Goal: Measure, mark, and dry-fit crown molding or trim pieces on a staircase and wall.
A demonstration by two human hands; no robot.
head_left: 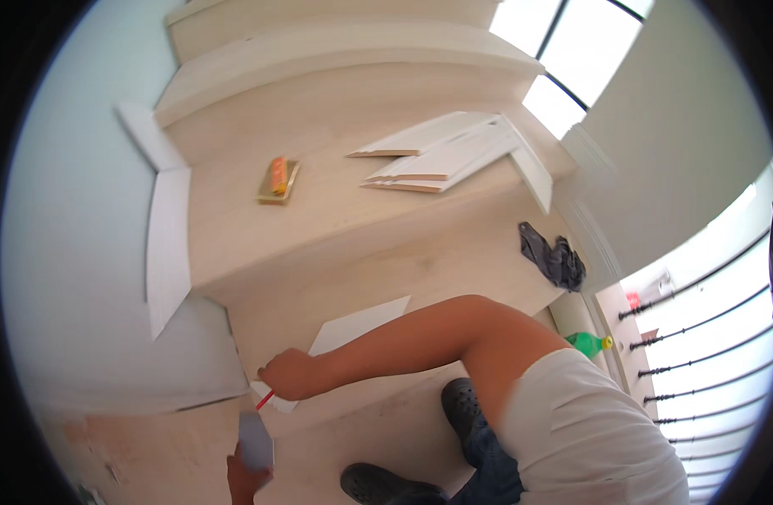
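My right hand [291, 374] is closed around a thin red pencil [265, 400], which points down toward the lower left. Under that hand and forearm, a white trim board [361, 324] lies on the lower step, partly covered by my arm. At the bottom left, my left hand [247, 478] grips a flat grey piece [256, 442] by its lower end; its exact kind is unclear. This piece stands close to the wall corner, just below the pencil.
Cut white boards [454, 156] are stacked on the step above, near a small box [275, 198] with an orange packet [278, 174] on it. White skirting [169, 244] lines the left wall. At right are a dark cloth [555, 259], a green bottle [585, 343] and railings [698, 349].
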